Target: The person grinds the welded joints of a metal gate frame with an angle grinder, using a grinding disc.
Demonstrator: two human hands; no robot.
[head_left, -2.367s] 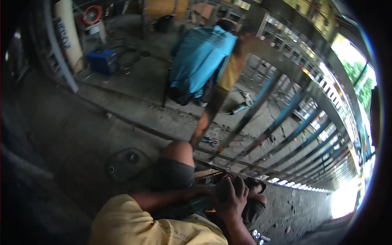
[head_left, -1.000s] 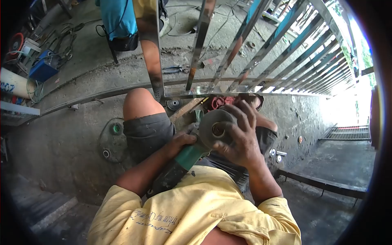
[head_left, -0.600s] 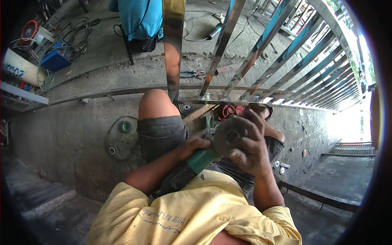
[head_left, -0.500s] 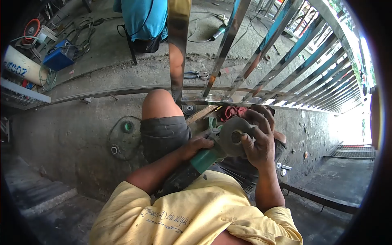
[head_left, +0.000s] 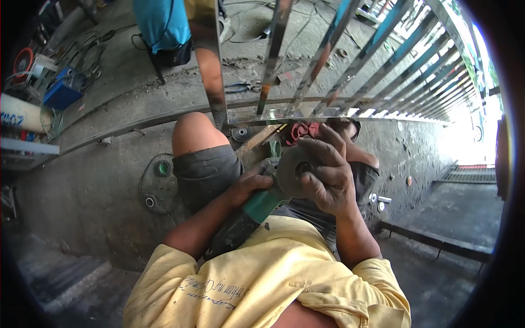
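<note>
A green and black angle grinder [head_left: 260,206] lies across my lap, its grey disc [head_left: 291,174] facing up. Around the grinder's head, beside the disc, my left hand [head_left: 255,181] is closed. My right hand [head_left: 328,177] is at the disc's right side, with fingers curved over the edge and the thumb near its centre; the fingertips are partly dark and hard to tell from the disc. Beyond the disc lies a red cloth [head_left: 302,131].
Metal railing bars [head_left: 322,60] rise in front of my knees. At the left are a blue machine [head_left: 64,88] and a white cylinder [head_left: 24,113]. Pliers [head_left: 238,87] lie on the floor beyond the bars. A green ring [head_left: 162,168] is left of my knee.
The view has shifted, so most things appear further left. My right hand has turned, and its thumb is now closer to the disc's centre.
</note>
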